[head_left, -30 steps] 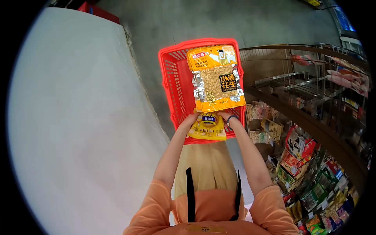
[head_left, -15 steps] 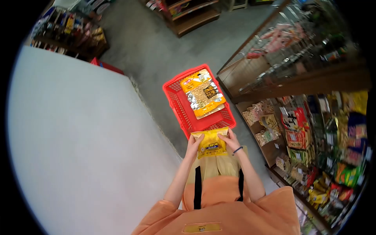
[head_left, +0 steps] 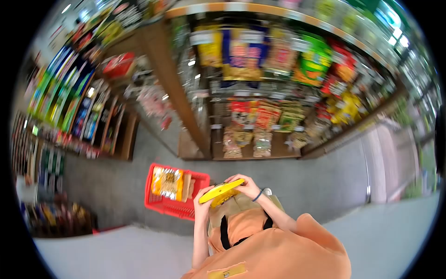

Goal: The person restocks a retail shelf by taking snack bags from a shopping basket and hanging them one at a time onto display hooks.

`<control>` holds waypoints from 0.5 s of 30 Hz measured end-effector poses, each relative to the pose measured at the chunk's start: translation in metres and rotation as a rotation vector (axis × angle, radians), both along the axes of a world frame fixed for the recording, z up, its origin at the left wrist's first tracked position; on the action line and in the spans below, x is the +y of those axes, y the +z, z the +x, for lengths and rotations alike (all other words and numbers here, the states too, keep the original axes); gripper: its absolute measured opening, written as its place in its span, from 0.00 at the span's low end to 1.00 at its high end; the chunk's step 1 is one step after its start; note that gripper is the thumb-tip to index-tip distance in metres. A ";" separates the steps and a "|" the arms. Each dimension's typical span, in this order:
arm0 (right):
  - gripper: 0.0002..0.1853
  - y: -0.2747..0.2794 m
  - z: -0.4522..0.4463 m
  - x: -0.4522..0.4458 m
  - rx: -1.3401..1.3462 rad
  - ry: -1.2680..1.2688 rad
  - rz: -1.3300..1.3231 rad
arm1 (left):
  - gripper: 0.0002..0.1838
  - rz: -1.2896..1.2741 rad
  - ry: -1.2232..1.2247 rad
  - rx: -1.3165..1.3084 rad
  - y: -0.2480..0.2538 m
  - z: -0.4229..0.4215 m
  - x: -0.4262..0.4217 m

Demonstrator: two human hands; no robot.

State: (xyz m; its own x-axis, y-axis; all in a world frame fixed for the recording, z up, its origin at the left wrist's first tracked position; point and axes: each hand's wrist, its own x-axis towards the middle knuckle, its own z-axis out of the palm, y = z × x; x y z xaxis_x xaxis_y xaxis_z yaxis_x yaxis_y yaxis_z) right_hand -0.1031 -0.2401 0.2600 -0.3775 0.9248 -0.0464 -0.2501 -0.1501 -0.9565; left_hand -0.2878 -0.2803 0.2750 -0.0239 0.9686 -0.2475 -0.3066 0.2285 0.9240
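Both my hands hold a yellow snack bag [head_left: 222,190] in front of my body, tilted so that mostly its top edge shows. My left hand [head_left: 201,201] grips its left end, and my right hand [head_left: 245,184], with a dark band at the wrist, grips its right end. Just left of my hands, a red shopping basket [head_left: 155,201] rests on the grey floor. Inside it lies a yellow and silver snack bag [head_left: 168,183], with a brownish packet [head_left: 186,187] beside it. The lettering on the held bag is hard to read.
Ahead stands a wooden shelf unit [head_left: 297,151] with hanging and stacked snack bags [head_left: 265,115]. More shelving [head_left: 123,139] is at the left. A white surface [head_left: 134,251] lies near me at the lower left. Grey floor [head_left: 320,179] runs along the shelf.
My view has turned right towards the snack shelves, so the basket now appears farther left. The yellow bag in my hands has tipped from face-up to edge-on.
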 end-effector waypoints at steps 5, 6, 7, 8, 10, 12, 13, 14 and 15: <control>0.06 0.006 0.068 -0.023 0.092 -0.221 0.075 | 0.13 0.324 -0.324 0.494 0.018 0.051 0.027; 0.06 0.008 0.084 -0.028 0.065 -0.267 0.086 | 0.12 0.382 -0.319 0.495 0.023 0.069 0.032; 0.06 0.011 0.099 -0.032 0.037 -0.312 0.095 | 0.12 0.399 -0.347 0.490 0.025 0.085 0.036; 0.06 0.015 0.115 -0.037 0.036 -0.344 0.106 | 0.12 0.445 -0.397 0.455 0.028 0.101 0.040; 0.08 0.030 0.146 -0.047 0.027 -0.431 0.074 | 0.12 0.506 -0.477 0.415 0.033 0.135 0.046; 0.09 0.037 0.182 -0.057 -0.046 -0.485 0.099 | 0.12 0.528 -0.564 0.416 0.038 0.173 0.052; 0.10 0.040 0.201 -0.061 -0.126 -0.503 0.111 | 0.12 0.542 -0.583 0.412 0.042 0.193 0.054; 0.12 0.043 0.220 -0.066 -0.143 -0.525 0.108 | 0.13 0.509 -0.652 0.443 0.047 0.213 0.054; 0.12 0.042 0.240 -0.070 -0.156 -0.527 0.141 | 0.13 0.471 -0.712 0.479 0.053 0.230 0.053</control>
